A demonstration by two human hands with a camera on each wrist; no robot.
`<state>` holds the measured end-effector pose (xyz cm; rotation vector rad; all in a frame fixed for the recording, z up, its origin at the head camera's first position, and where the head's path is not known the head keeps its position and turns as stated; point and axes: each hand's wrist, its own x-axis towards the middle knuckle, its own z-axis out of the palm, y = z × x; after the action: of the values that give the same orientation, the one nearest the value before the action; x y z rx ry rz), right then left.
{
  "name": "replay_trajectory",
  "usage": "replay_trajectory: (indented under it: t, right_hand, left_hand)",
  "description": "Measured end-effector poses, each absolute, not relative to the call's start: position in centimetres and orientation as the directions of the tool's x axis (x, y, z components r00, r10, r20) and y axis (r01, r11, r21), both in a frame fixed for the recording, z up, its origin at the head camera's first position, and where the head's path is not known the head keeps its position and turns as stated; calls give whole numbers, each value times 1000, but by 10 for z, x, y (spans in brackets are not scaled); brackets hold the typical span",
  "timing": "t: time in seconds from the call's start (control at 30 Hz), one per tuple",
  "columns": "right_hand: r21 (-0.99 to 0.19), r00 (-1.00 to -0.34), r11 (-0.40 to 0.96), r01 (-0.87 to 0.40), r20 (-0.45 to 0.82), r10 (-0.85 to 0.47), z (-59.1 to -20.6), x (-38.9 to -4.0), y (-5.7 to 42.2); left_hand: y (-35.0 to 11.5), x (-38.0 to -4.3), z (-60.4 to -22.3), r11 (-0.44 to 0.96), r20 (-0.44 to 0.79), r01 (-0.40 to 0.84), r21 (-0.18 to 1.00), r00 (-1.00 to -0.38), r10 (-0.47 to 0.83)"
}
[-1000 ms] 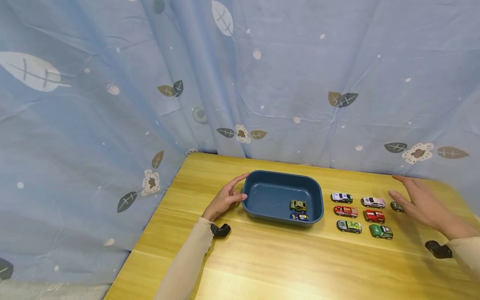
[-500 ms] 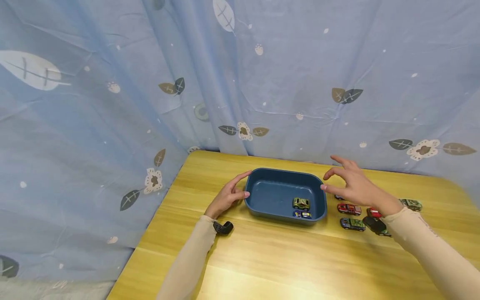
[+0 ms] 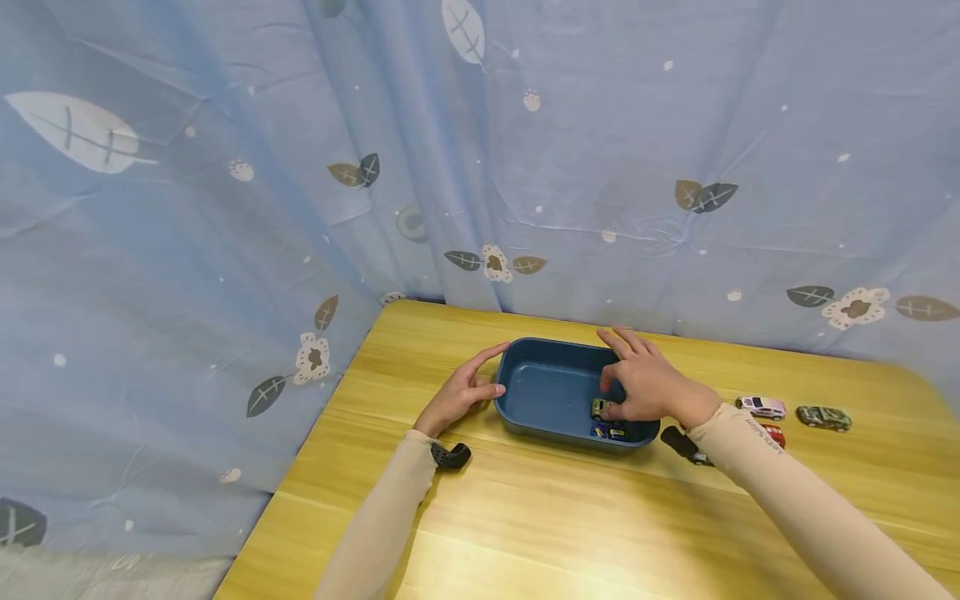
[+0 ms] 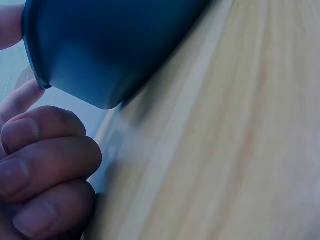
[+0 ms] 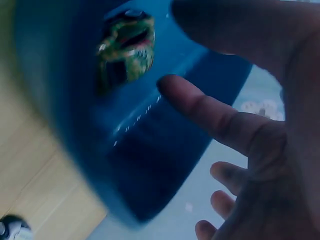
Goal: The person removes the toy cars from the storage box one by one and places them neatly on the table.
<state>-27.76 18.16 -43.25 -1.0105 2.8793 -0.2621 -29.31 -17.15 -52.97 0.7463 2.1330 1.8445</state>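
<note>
Two toy cars, one camouflage-green (image 3: 602, 407) and one blue and yellow (image 3: 608, 432), lie in the right part of a dark blue plastic bin (image 3: 517, 427). My left hand (image 3: 462, 397) holds the bin's left end between thumb and index finger; the left wrist view shows the other fingers (image 4: 47, 155) curled below the rim. My right hand (image 3: 648, 385) reaches over the bin's right end. Its thumb and index finger stand apart beside the green car (image 5: 130, 52), with nothing between them in the right wrist view.
Right of the bin, a white-and-pink toy car (image 3: 761, 407), a camouflage one (image 3: 823, 417) and a red one (image 3: 774, 433) stand on the wooden table (image 3: 525, 525). My right arm hides others. A blue patterned curtain (image 3: 585, 150) hangs behind.
My right hand has swept left from the toy cars on the table, across the rim and into the bin, without a car in it. My left hand stays at the bin's left end.
</note>
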Motion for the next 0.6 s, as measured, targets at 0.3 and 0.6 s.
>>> replay_trajectory:
  t: [0.3,0.6]
  right_hand:
    - [-106,-785,799,-592,-151,-601,-436,-278,169]
    - [-72,-780,791,-607,-137,-611,-438,-282,167]
  left_hand:
    - [-168,-293,-532,83,144,217,973,-841,521]
    - [-172,-294,-532,79,145,213,974,-849,508]
